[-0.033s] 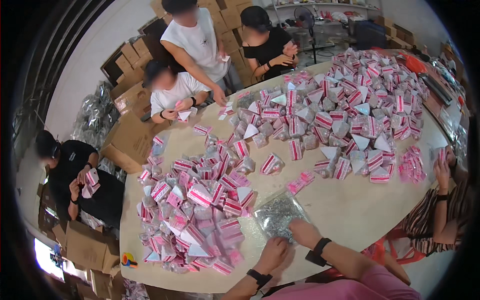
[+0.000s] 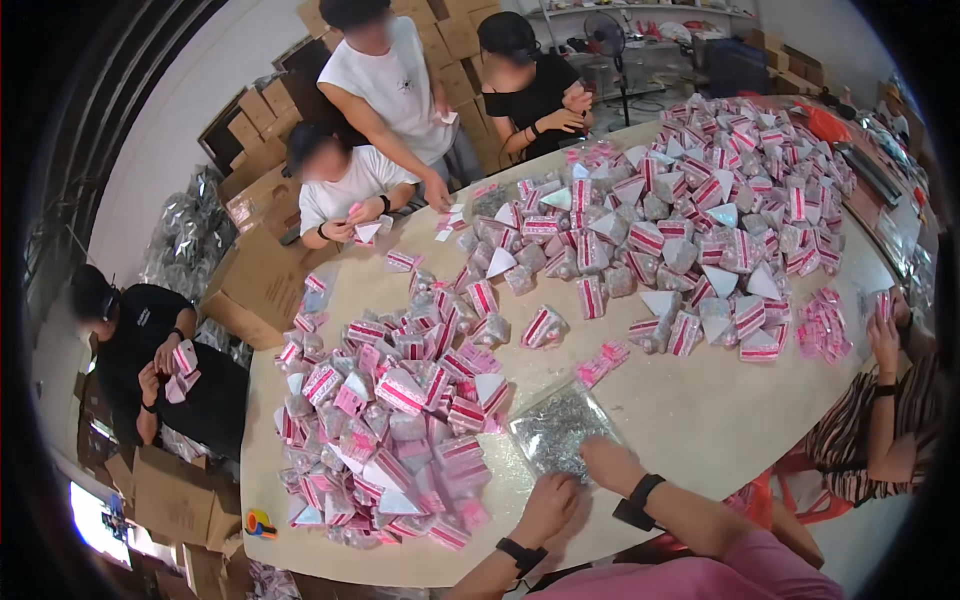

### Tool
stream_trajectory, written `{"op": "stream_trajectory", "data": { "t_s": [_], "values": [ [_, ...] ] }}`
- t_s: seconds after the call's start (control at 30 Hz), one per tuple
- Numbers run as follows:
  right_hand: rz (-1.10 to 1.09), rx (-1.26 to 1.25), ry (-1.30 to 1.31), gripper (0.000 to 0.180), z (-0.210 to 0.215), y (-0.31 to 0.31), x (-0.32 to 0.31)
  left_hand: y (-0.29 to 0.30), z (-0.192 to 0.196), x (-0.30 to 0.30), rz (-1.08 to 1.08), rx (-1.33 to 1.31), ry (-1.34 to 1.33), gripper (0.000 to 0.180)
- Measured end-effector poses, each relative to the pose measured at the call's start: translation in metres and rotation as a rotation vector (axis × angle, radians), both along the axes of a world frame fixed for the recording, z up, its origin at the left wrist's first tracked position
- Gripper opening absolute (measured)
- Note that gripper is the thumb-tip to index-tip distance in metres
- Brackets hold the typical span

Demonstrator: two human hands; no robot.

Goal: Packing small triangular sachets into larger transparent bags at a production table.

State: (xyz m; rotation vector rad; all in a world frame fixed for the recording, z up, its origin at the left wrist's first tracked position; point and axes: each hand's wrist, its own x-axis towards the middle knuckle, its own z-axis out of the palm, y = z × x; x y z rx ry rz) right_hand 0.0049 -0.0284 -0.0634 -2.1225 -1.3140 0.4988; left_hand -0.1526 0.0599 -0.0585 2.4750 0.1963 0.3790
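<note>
A soft, light, probably slippery clear bag [image 2: 556,428] is being pressed flat by the right hand [image 2: 606,462]; the left hand [image 2: 548,508] is being rested beside it, fingers loosely spread; its edges look best for gripping.

faces blurred | shelf items [image 2: 690,30] too small (2 forearms cut off)

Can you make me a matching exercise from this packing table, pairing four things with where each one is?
Things:
1. clear plastic bag of small silvery pieces
2. left hand
3. small loose stack of flat pink and white cards
4. large flattened brown cardboard box

Places:
A. on bare tabletop between the two big heaps of packets
B. off the table's far left edge, beside a seated person in white
C. under the right hand, at the near table edge
D. on the table just left of the right hand, black watch on its wrist

Pairs: 1-C, 2-D, 3-A, 4-B
</note>
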Motion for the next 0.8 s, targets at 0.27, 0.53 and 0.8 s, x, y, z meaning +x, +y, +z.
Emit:
{"op": "stream_trajectory", "data": {
  "t_s": [0.27,0.53,0.8],
  "values": [
    [0.027,0.115,-0.08,0.013,-0.018,0.005,-0.006,0.016,0.018,-0.014,0.068,-0.208,0.04,0.021],
    [-0.249,0.176,0.252,0.014,0.014,0.013,-0.03,0.032,0.029,-0.011,0.313,-0.247,-0.246,0.033],
    [-0.247,0.244,0.416,0.015,0.043,0.012,-0.042,0.038,0.017,-0.009,0.202,-0.802,-0.03,0.028]
  ]
}}
